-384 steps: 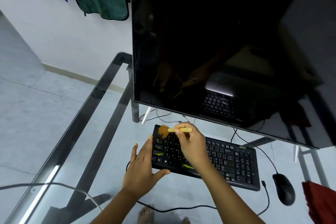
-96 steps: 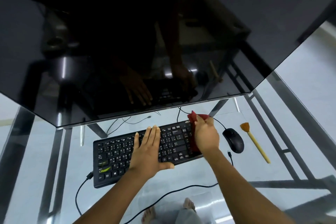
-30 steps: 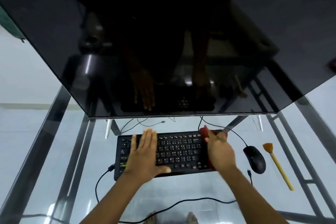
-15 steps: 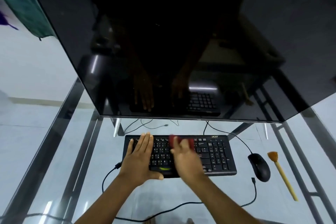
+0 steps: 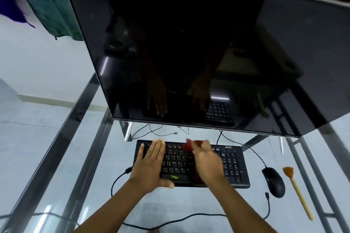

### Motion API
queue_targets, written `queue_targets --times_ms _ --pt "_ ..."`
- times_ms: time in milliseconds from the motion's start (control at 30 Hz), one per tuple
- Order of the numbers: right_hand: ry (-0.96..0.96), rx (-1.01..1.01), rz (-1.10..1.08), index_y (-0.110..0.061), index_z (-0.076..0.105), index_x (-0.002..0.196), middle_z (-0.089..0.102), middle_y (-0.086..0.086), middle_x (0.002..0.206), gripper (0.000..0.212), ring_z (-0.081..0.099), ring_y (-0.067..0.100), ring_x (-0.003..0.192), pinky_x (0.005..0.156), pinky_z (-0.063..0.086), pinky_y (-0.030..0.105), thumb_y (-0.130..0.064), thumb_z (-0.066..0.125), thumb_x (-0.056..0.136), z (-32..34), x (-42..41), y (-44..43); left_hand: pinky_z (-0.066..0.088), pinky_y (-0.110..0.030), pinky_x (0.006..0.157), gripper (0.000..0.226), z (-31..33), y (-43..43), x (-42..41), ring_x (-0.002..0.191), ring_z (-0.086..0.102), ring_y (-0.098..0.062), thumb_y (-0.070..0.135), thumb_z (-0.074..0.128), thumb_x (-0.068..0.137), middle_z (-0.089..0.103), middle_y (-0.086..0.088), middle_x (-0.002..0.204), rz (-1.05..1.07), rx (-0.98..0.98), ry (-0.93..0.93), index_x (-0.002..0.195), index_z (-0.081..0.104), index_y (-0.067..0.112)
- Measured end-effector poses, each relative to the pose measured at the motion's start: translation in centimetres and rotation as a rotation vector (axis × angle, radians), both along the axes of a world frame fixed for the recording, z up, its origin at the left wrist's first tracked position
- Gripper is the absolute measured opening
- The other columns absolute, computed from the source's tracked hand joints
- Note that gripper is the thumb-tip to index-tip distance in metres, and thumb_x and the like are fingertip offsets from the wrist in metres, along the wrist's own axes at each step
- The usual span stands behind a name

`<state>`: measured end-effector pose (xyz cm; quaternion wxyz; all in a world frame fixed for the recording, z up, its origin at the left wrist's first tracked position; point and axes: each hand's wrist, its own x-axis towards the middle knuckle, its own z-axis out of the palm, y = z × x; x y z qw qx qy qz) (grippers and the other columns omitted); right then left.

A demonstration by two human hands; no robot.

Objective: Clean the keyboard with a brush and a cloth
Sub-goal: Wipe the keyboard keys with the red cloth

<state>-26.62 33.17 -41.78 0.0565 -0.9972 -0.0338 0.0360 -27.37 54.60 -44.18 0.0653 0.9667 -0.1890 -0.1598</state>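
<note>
— Status of the black corded keyboard (image 5: 233, 166)?
— On the glass worktop (image 5: 189, 204), left hand (image 5: 151, 164) flat on its left keys, right hand (image 5: 206, 164) pressing a dark red cloth (image 5: 187, 145) mid-board.
— Brush stage?
— Judged finished: wooden-handled brush (image 5: 297, 193) lay aside; wiping incomplete.

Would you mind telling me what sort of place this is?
Probably a home computer desk: a glass-topped table with a large monitor, a keyboard and mouse, and towels hanging on the wall behind.
</note>
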Motion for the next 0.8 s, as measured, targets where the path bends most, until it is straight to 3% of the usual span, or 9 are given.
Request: queue_targets --times_ms 100,133,233,333,433,500,567,700,800 --pt "-0.008 0.114 -0.017 -0.029 0.027 0.150 0.050 0.012 0.126 0.043 0.063 0.016 0.062 0.057 0.057 0.023 -0.028 0.032 0.107 -1.1 -2.0 1.2 0.006 -0.056 0.116 0.138 0.0 0.0 0.0 0.147 -0.002 -0.024 0.097 0.027 0.050 -0.001 -0.009 0.159 -0.009 0.023 -0.031 0.149 -0.001 0.005" --pt "0.017 0.159 0.068 -0.030 0.030 0.147 0.054 0.010 0.124 0.040 0.066 0.017 0.065 0.056 0.057 0.022 -0.031 0.020 0.108 -1.8 -3.6 2.3 0.016 -0.057 0.114 0.139 -0.2 0.1 0.0 0.146 0.007 -0.025 0.097 0.028 0.049 0.013 -0.011 0.159 -0.006 0.024 -0.028 0.150 0.011 0.003" --pt "0.087 0.230 0.390 -0.038 0.048 0.137 0.058 -0.007 0.121 0.075 0.068 0.013 0.092 0.074 0.056 0.020 -0.059 -0.009 0.093 -1.3 -4.8 2.3 0.036 -0.057 0.103 0.137 -0.7 0.1 0.2 0.139 0.032 -0.025 0.098 0.029 0.046 0.042 -0.013 0.148 0.010 -0.041 -0.063 0.142 0.040 0.001" --pt "0.028 0.168 0.277 -0.046 0.057 0.125 0.059 -0.020 0.100 0.076 0.063 0.001 0.082 0.062 0.042 -0.001 -0.090 0.023 0.074 0.7 -2.2 -1.1 0.009 -0.055 0.113 0.140 -0.5 0.1 0.3 0.146 0.006 -0.026 0.098 0.028 0.048 0.012 -0.012 0.159 -0.016 -0.004 -0.024 0.150 0.013 0.002" --pt "-0.020 0.247 0.119 -0.053 0.057 0.113 0.063 -0.013 0.105 0.028 0.067 0.015 0.087 0.072 0.049 0.015 -0.065 0.040 0.094 0.5 -3.1 -0.6 -0.016 -0.049 0.112 0.139 -0.2 -0.1 0.2 0.142 -0.024 -0.022 0.095 0.026 0.049 -0.024 -0.005 0.153 -0.021 -0.013 -0.036 0.146 -0.019 0.005" --pt "0.051 0.218 0.260 -0.042 0.054 0.120 0.062 -0.009 0.103 0.027 0.066 0.014 0.081 0.069 0.053 0.022 -0.053 0.039 0.099 -1.4 -5.4 1.3 -0.009 -0.051 0.114 0.139 -0.4 -0.1 0.3 0.143 -0.020 -0.022 0.094 0.026 0.049 -0.017 -0.007 0.157 -0.017 0.026 -0.053 0.148 -0.012 0.004" --pt "0.127 0.166 0.296 -0.035 0.057 0.113 0.065 -0.007 0.086 0.027 0.064 0.009 0.058 0.048 0.050 0.022 -0.052 0.043 0.098 -0.3 -6.5 1.7 0.002 -0.053 0.115 0.140 -0.2 0.0 0.3 0.144 -0.009 -0.024 0.095 0.028 0.048 0.001 -0.011 0.160 0.000 0.020 -0.066 0.150 0.002 0.003" --pt "0.097 0.271 -0.011 -0.036 0.072 0.110 0.053 -0.015 0.070 0.024 0.045 0.002 0.031 0.032 0.041 0.011 -0.041 0.070 0.087 0.9 -4.9 -1.6 -0.012 -0.051 0.116 0.136 0.0 -0.2 0.1 0.142 -0.027 -0.020 0.091 0.035 0.055 -0.032 -0.002 0.149 -0.006 -0.005 -0.015 0.145 -0.023 0.007" --pt "0.036 0.199 0.173 -0.041 0.064 0.117 0.065 -0.006 0.082 0.033 0.056 0.003 0.039 0.034 0.048 0.016 -0.029 0.070 0.086 -1.0 -5.8 -0.3 -0.013 -0.050 0.116 0.136 -0.4 -0.1 0.2 0.141 -0.028 -0.021 0.092 0.029 0.052 -0.029 -0.004 0.153 -0.004 -0.010 -0.024 0.143 -0.025 0.007"
